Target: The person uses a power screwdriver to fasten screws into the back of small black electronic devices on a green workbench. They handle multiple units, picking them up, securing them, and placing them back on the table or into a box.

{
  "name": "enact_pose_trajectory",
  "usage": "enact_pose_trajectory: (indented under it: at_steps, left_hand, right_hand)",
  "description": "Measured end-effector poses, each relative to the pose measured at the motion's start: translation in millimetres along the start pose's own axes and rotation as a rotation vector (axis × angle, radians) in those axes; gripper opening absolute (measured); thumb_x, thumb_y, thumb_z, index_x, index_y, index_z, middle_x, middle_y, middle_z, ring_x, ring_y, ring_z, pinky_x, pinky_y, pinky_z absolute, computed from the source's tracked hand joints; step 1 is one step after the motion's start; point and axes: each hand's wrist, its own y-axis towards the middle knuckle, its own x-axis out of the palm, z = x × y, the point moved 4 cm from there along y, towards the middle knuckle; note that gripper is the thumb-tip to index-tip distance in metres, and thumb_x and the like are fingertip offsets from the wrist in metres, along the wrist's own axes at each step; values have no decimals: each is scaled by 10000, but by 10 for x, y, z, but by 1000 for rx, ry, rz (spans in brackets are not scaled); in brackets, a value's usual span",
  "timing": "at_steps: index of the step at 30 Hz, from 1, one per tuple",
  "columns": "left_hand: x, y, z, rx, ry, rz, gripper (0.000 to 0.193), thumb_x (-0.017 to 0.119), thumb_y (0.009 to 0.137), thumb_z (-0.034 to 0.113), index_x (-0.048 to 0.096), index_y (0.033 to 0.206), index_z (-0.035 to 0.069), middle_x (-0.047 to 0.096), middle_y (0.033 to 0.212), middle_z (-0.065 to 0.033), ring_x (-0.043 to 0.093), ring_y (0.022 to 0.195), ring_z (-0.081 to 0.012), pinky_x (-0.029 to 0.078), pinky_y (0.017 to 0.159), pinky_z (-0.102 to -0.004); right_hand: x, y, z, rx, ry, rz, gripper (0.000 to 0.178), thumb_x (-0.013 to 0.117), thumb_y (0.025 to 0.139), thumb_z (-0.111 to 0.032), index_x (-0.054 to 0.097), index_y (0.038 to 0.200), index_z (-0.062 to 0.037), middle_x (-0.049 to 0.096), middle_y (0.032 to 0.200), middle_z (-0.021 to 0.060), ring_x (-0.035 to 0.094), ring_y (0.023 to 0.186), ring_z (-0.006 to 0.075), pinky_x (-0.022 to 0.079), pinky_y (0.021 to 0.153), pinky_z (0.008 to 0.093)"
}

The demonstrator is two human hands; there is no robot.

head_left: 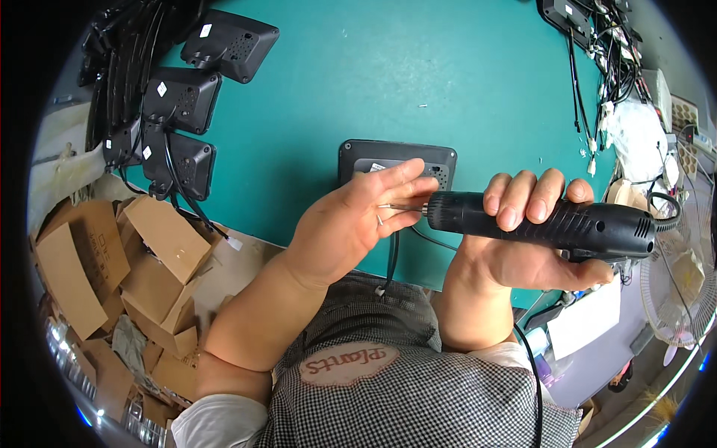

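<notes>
In my right hand is a black electric screwdriver, lying level with its bit toward the left; the fingers wrap over its body and the thumb runs below. My left hand is half curled, palm up, around the thin metal bit. A small silvery piece like a screw shows between its fingers; whether more lie in the palm is hidden. Behind the left hand, a black flat display housing rests back side up on the green table. A black cable with a white plug hangs toward me from it.
Several similar black housings with cables stand at the left. Opened cardboard boxes fill the lower left. Cable bundles with white connectors lie along the right edge. A fan stands at far right. The screwdriver's cord leaves its right end.
</notes>
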Motion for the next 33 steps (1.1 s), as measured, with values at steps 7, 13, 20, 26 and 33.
enact_pose_trajectory:
  at_steps: [7,13,20,26,33]
  left_hand:
    - [-181,-35,-113,-221,174,164,116,585,901,104,606,975,18,608,820,-49,580,678,-108,498,606,-248]
    - [-131,-17,-159,-130,210,250,149,560,922,135,616,966,3,587,758,-52,493,546,-85,402,460,-208]
    - [47,-65,-304,-163,195,183,211,558,934,179,635,916,-17,589,689,-48,440,494,-48,352,423,-188]
    - [164,-48,-275,-187,640,169,181,599,897,151,639,991,1,505,610,-1,443,516,-60,385,479,-197]
    - [-94,34,56,311,1487,429,413,672,830,243,596,1192,59,566,699,-74,524,591,-178,447,566,-308]
  right_hand:
    - [-58,-29,-113,-17,-38,19,828,472,805,-717,444,1230,-7,568,874,145,589,653,264,497,601,396]
    - [-87,-88,-260,-59,-66,46,808,488,809,-702,435,1214,-5,559,885,136,592,659,251,499,613,381]
    - [-84,-146,-390,-30,-84,19,758,524,824,-651,410,1217,-13,547,888,124,596,685,233,478,589,358]
    - [-54,-197,-497,-4,-135,70,660,613,782,-581,482,1112,-25,528,803,63,547,604,175,442,568,321]
    - [-303,-527,-542,-250,-508,66,816,567,741,-717,412,1150,-28,555,787,137,588,582,254,512,522,367]
